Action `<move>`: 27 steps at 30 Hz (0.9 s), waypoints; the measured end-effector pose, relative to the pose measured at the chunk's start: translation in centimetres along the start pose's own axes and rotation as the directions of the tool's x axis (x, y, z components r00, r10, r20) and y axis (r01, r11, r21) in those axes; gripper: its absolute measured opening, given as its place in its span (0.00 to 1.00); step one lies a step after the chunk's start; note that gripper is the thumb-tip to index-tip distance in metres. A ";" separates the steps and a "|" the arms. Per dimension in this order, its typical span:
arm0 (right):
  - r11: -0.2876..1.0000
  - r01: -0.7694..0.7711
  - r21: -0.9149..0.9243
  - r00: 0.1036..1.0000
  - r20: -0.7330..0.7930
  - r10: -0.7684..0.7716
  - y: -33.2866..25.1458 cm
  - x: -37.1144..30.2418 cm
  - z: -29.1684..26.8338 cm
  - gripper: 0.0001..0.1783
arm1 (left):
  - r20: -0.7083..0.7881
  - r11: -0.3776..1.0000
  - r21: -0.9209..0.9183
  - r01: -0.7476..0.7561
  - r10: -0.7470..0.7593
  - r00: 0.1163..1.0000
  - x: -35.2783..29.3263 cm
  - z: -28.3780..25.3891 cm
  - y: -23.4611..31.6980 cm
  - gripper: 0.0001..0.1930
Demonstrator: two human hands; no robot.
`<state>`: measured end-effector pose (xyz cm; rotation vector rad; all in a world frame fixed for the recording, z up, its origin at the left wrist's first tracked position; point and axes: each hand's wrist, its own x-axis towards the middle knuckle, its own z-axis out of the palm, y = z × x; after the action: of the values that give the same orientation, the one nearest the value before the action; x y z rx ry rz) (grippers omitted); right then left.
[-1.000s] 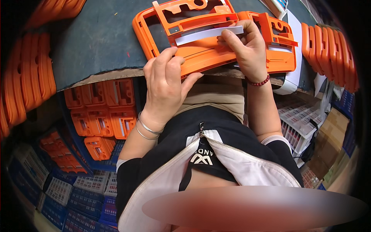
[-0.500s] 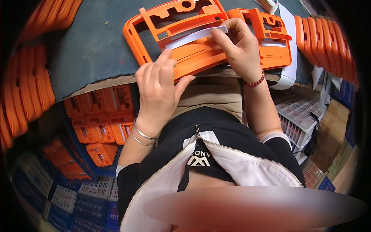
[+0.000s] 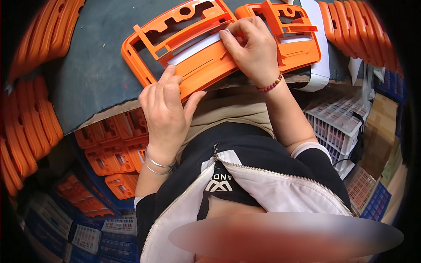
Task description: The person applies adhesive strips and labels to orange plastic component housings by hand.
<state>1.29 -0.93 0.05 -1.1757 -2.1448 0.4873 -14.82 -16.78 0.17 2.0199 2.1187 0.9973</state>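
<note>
An orange plastic frame (image 3: 201, 79) with cut-outs lies at the table's near edge. A white strip (image 3: 195, 49) runs along the slot across its middle, nearly flat against the orange surface. With thumb and fingertips closed together, my right hand (image 3: 254, 50) pinches the strip's right end; part of that end is hidden. My left hand (image 3: 164, 105) touches the strip's left end with its index fingertip, thumb spread apart and nothing gripped. Beside it on the right lies a second orange frame (image 3: 302, 57), with a white strip (image 3: 296, 39) in its slot.
Rows of orange pieces stand at the table's left (image 3: 33, 118) and right (image 3: 364, 33) ends. A white paper sheet (image 3: 321, 52) hangs over the front edge. Below are a crate of orange frames (image 3: 116, 153), white baskets (image 3: 335, 127) and a cardboard box (image 3: 381, 127).
The strip's right end has come down from above the frame into the slot, with my right hand following it. My left fingertip remains at the left end. The whole view has shifted slightly.
</note>
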 end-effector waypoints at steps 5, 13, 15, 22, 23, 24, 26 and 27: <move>0.998 0.003 -0.060 1.000 -0.030 -0.005 0.1 -0.2 0.4 0.08 | 0.119 0.992 0.128 0.019 -0.034 0.992 1.1 -1.0 1.1 0.29; 0.997 0.029 -0.073 0.999 0.015 -0.028 -0.3 0.4 -0.4 0.09 | 0.150 0.979 0.124 -0.163 0.144 0.978 4.3 2.8 3.0 0.29; 0.997 -0.072 0.014 0.995 0.065 0.071 -0.8 0.4 -1.1 0.09 | 0.148 0.980 0.117 -0.160 0.142 0.979 4.4 2.9 2.8 0.29; 0.997 0.049 -0.053 0.998 -0.043 -0.052 -0.3 0.5 -0.8 0.10 | 0.157 0.974 0.121 -0.192 0.172 0.973 4.8 2.7 2.9 0.28; 0.998 0.038 -0.041 0.999 -0.036 -0.039 -0.5 0.4 -0.9 0.10 | 0.160 0.974 0.116 -0.193 0.173 0.972 4.9 2.7 2.9 0.29; 0.999 0.026 -0.030 0.999 -0.030 -0.027 -0.5 0.4 -0.9 0.09 | 0.158 0.975 0.117 -0.191 0.171 0.972 4.9 2.7 2.9 0.29; 0.999 0.011 -0.039 0.998 -0.067 -0.014 -0.6 0.5 -1.2 0.08 | 0.176 0.971 0.134 -0.198 0.173 0.969 4.9 2.6 2.8 0.29; 0.999 -0.007 -0.047 0.995 -0.104 0.002 -0.6 0.7 -1.4 0.08 | 0.173 0.971 0.135 -0.196 0.172 0.970 4.9 2.6 2.8 0.29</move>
<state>1.65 -0.65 1.65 -1.2053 -2.0750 0.3703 -11.88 -11.42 1.38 2.3172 2.0090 0.6822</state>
